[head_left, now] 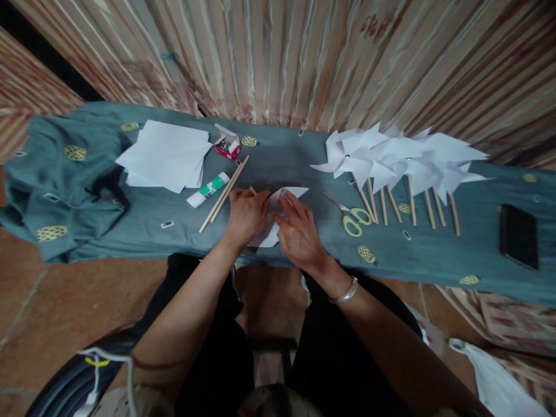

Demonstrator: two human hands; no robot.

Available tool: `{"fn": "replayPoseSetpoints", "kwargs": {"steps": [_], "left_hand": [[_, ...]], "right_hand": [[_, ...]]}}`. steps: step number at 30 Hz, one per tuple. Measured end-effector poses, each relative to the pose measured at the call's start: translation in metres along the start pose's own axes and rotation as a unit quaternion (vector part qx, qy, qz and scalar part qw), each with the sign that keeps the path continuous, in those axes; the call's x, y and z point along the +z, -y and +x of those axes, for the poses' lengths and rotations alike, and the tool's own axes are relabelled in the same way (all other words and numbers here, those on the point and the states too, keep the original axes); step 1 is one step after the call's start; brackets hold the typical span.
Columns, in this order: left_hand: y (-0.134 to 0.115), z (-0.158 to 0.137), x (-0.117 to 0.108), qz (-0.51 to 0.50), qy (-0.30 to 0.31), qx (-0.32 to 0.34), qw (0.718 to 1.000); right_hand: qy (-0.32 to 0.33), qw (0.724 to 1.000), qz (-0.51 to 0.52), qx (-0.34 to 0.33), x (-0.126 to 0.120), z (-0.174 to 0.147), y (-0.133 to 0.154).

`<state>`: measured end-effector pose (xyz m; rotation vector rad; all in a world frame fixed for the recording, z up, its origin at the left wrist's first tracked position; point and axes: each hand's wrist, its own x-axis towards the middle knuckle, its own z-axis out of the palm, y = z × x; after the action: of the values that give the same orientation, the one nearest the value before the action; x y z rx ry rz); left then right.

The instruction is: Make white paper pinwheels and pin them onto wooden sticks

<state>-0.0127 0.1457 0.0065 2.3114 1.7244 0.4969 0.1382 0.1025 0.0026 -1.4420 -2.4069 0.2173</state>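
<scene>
A cut, partly folded sheet of white paper (266, 236) lies under both hands at the middle of the cloth. My left hand (247, 213) pinches the paper's left part, fingers closed and bent toward the centre. My right hand (299, 231) rests on the paper's right side, its fingers stretched out and pressing near the middle. Left of my left hand lie two wooden sticks (226, 194) and a green and white glue stick (209, 190). Scissors (351, 215) with pale green handles lie right of my right hand.
A stack of white paper (165, 153) and a small open red box of metal pins (227, 143) lie at the back left. Several paper pinwheels (391, 159) on sticks overlap at the right. A black phone (518, 236) lies at the far right. A pleated curtain (278, 63) hangs behind.
</scene>
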Motion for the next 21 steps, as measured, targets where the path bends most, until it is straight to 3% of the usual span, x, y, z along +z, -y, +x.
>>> {"fn": "replayPoseSetpoints", "kwargs": {"steps": [7, 13, 21], "left_hand": [[-0.003, 0.000, 0.006, -0.011, -0.024, 0.007, 1.000], [-0.002, -0.002, -0.008, -0.036, -0.042, -0.024, 0.998], [0.008, -0.012, -0.028, -0.203, -0.128, -0.087, 0.967]], "right_hand": [[-0.008, 1.000, -0.028, -0.010, 0.000, -0.001, -0.001], [0.002, 1.000, -0.019, -0.018, -0.003, -0.001, -0.003], [0.012, 1.000, 0.006, 0.006, 0.000, -0.001, -0.004]]}}
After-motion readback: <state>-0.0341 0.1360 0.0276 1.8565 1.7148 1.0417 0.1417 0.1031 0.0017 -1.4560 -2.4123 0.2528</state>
